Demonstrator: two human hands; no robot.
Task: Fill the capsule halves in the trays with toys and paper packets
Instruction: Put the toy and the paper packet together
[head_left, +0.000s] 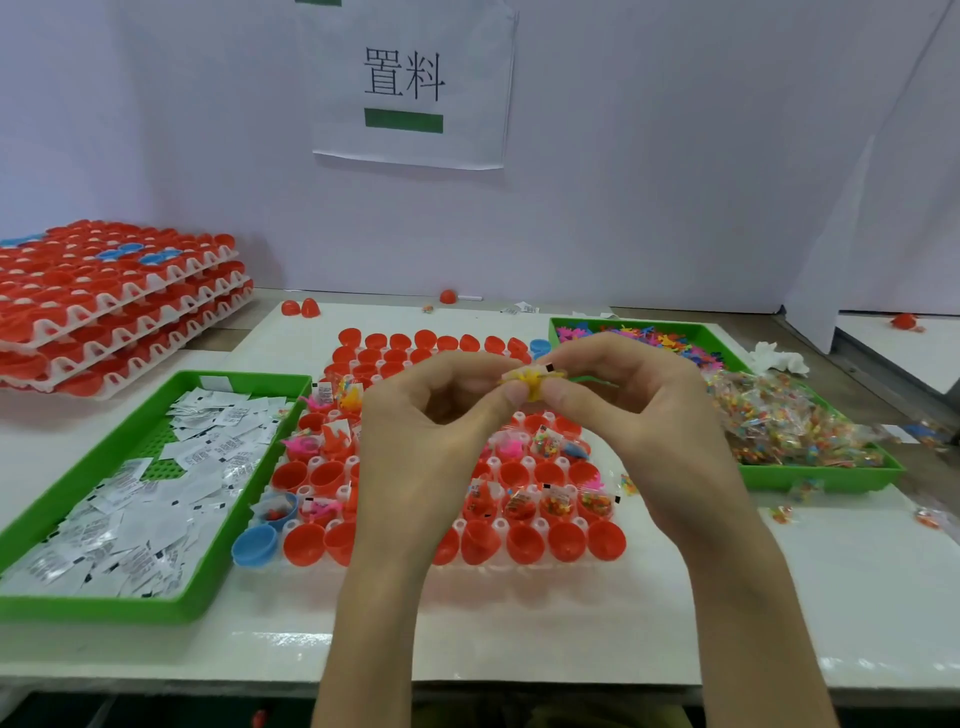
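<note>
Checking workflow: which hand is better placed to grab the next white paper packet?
Likely the left hand: the green tray of white paper packets lies on its side; the right hand would cross the red plastic capsule halves. Both pinch a yellow toy.

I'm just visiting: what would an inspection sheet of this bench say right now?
Surface: white tabletop.
Job's things: capsule tray partly filled; paper packets in left green tray; toys in right green tray; stacked capsule trays far left.
Clutter: loose red capsule halves, stray bagged toys, white crumpled wad.
Hands: left hand and right hand both pinch a yellow toy above the capsule tray.
Cables: nothing seen.
Surroundings: white wall with paper sign.
</note>
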